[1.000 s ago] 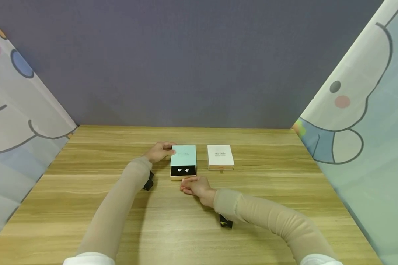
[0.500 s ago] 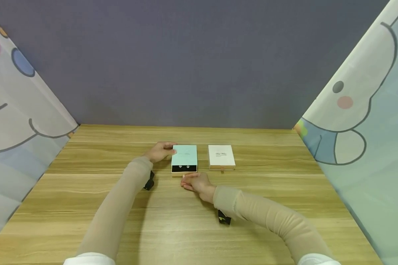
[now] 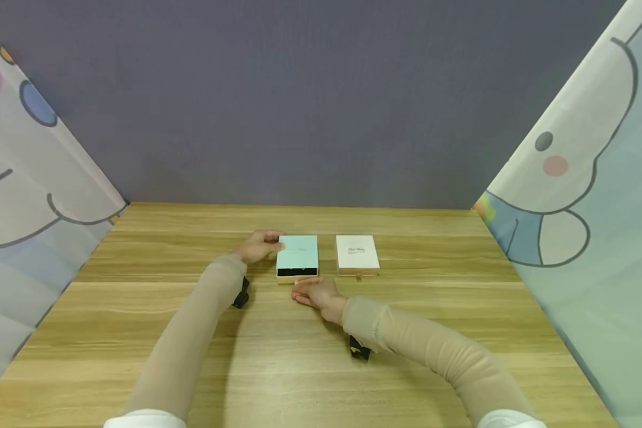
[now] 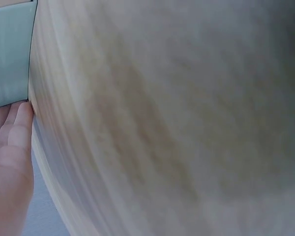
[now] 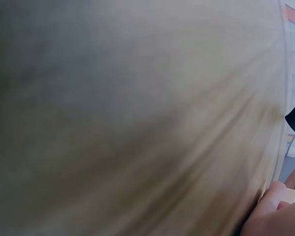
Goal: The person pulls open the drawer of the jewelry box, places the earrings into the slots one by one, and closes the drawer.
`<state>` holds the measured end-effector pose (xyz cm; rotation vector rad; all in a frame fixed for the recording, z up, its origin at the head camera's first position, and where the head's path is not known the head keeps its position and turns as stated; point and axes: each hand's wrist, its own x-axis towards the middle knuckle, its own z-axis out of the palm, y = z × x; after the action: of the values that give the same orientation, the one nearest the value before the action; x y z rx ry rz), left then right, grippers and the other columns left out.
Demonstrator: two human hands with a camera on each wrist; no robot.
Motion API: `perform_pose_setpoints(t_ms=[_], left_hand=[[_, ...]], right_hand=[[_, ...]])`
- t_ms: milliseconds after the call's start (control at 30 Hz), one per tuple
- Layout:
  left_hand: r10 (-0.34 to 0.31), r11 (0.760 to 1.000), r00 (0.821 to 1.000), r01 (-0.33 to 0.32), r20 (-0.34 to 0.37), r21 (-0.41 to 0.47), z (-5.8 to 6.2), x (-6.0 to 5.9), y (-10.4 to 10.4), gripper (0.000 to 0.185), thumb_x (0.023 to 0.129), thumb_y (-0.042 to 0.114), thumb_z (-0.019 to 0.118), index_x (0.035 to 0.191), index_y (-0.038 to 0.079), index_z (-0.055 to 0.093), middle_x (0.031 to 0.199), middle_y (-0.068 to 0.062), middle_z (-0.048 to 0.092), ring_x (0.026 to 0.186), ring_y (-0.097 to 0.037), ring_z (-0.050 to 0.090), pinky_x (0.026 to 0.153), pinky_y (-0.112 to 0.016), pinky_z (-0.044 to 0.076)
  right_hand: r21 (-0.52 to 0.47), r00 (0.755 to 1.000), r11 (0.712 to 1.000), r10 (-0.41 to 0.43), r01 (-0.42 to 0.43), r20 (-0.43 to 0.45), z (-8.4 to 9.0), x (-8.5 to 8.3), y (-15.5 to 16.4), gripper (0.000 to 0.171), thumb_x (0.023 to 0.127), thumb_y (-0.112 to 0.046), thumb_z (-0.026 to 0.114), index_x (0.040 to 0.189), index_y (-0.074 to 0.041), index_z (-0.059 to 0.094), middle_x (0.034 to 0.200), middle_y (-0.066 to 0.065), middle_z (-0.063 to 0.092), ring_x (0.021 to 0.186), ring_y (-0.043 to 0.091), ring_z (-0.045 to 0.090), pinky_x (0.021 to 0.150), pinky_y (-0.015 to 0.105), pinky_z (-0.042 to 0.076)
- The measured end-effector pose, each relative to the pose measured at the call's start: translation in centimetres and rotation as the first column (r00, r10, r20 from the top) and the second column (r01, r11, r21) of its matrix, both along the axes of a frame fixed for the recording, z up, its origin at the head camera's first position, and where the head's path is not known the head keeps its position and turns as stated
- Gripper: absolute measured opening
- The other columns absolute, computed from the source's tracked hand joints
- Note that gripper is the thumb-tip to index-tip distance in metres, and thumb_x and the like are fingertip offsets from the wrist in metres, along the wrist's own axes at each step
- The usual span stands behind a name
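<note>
A teal slide-out jewelry box [image 3: 297,254] lies flat on the wooden table. Its cream-edged drawer [image 3: 286,280] sticks out a little at the near side, baring a thin strip of black lining [image 3: 289,273]; the earrings seen before are almost covered. At the box's far left corner, my left hand [image 3: 255,245] holds the sleeve, thumb on top. The left wrist view has the left fingertips at the teal edge [image 4: 10,56]. My right hand [image 3: 321,296] pinches at the drawer's front, where a pale bit [image 5: 289,196] shows between the fingers in the right wrist view.
A white box [image 3: 356,252] with dark lettering and a small tab in front lies right of the teal one. Behind the table [image 3: 433,285] rises a grey wall [image 3: 310,107]. Cartoon-printed sheets [image 3: 583,148] flank both sides.
The drawer has slid inward, away from me, until only a thin black strip shows. My right hand has moved slightly forward with it; the left hand has stayed on the sleeve.
</note>
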<state>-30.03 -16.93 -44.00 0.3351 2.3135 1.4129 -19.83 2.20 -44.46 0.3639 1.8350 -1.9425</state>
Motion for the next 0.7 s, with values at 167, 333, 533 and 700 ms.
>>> perform_pose_setpoints(t_ms=[167, 333, 533, 700], left_hand=[[-0.002, 1.000, 1.000, 0.002, 0.015, 0.005, -0.1, 0.0, 0.0, 0.051, 0.094, 0.025, 0.053, 0.140, 0.010, 0.038, 0.145, -0.017, 0.032, 0.134, -0.034, 0.029, 0.108, -0.048, 0.031], [0.001, 1.000, 1.000, -0.001, 0.012, 0.000, -0.2, -0.2, 0.1, 0.051, 0.094, 0.025, 0.053, 0.140, 0.011, 0.038, 0.145, -0.017, 0.032, 0.134, -0.033, 0.029, 0.108, -0.048, 0.032], [-0.001, 1.000, 1.000, 0.001, 0.005, 0.006, 0.1, -0.1, 0.2, 0.050, 0.094, 0.023, 0.053, 0.140, 0.008, 0.038, 0.145, -0.019, 0.032, 0.134, -0.035, 0.029, 0.107, -0.049, 0.032], [-0.005, 1.000, 1.000, 0.005, -0.004, -0.001, 0.0, -0.1, 0.2, 0.050, 0.095, 0.022, 0.052, 0.140, 0.007, 0.037, 0.145, -0.019, 0.032, 0.134, -0.036, 0.028, 0.108, -0.049, 0.030]], right_hand=[[0.004, 1.000, 1.000, -0.006, 0.006, 0.003, 0.1, -0.2, 0.0, 0.023, 0.085, 0.004, 0.060, 0.107, 0.009, 0.062, 0.087, 0.016, 0.070, 0.067, 0.009, 0.066, 0.067, 0.019, 0.056], [0.009, 1.000, 1.000, -0.011, 0.010, 0.014, 0.3, -0.5, 0.0, 0.022, 0.085, 0.004, 0.060, 0.106, 0.008, 0.063, 0.089, 0.016, 0.070, 0.068, 0.010, 0.066, 0.068, 0.019, 0.055], [0.009, 1.000, 1.000, -0.019, 0.019, 0.013, 0.3, -0.9, 0.0, 0.021, 0.085, 0.004, 0.059, 0.105, 0.007, 0.064, 0.092, 0.017, 0.069, 0.072, 0.012, 0.067, 0.071, 0.020, 0.056], [0.013, 0.999, 0.999, -0.033, 0.033, 0.018, 0.2, -1.2, -0.2, 0.021, 0.084, 0.004, 0.060, 0.105, 0.007, 0.063, 0.093, 0.018, 0.069, 0.071, 0.012, 0.067, 0.072, 0.022, 0.056]])
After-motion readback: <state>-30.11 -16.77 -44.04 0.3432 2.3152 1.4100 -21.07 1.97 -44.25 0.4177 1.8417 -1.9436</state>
